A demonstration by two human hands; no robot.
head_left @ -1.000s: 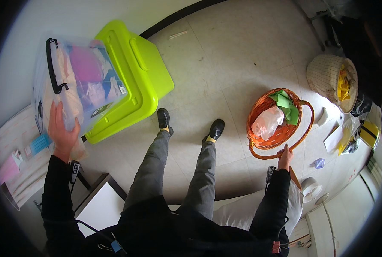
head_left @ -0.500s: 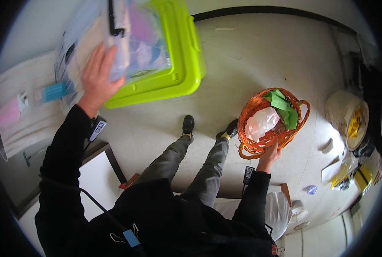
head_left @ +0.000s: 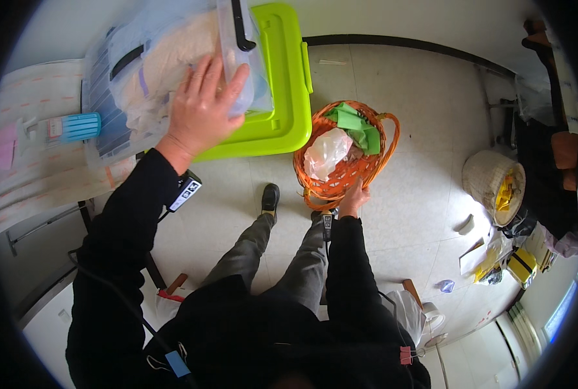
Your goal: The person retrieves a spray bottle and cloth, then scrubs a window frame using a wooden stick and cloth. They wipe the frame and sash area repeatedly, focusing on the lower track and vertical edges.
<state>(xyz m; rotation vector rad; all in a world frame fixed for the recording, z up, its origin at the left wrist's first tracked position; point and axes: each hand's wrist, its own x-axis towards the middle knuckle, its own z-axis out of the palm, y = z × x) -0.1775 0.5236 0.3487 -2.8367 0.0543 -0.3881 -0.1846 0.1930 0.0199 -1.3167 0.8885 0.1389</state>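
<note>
My left hand [head_left: 204, 117] grips the edge of a clear plastic lid [head_left: 230, 55] with a black latch, thumb on one side and fingers on the other. The lid belongs to a clear storage box [head_left: 101, 146] at the upper left, with pale cloth [head_left: 165, 58] showing inside. My right hand [head_left: 353, 198] is closed on the near rim of an orange-brown wicker basket [head_left: 383, 159]. Inside the basket lie a crumpled whitish plastic bag [head_left: 328, 153] and a folded green piece [head_left: 360, 133], cloth or paper.
A bright green lid [head_left: 289, 120] lies under the clear box. Left of it, a pale covered surface [head_left: 39, 97] bears a blue packet [head_left: 81, 126]. On the right stand a woven bin [head_left: 483, 178] and a yellow-black box [head_left: 522, 267]; a small purple item [head_left: 446, 286] lies on the floor.
The clear lid's edge and my left hand have moved right, across the box. My right hand has brought the basket left and farther away, close to the green lid.
</note>
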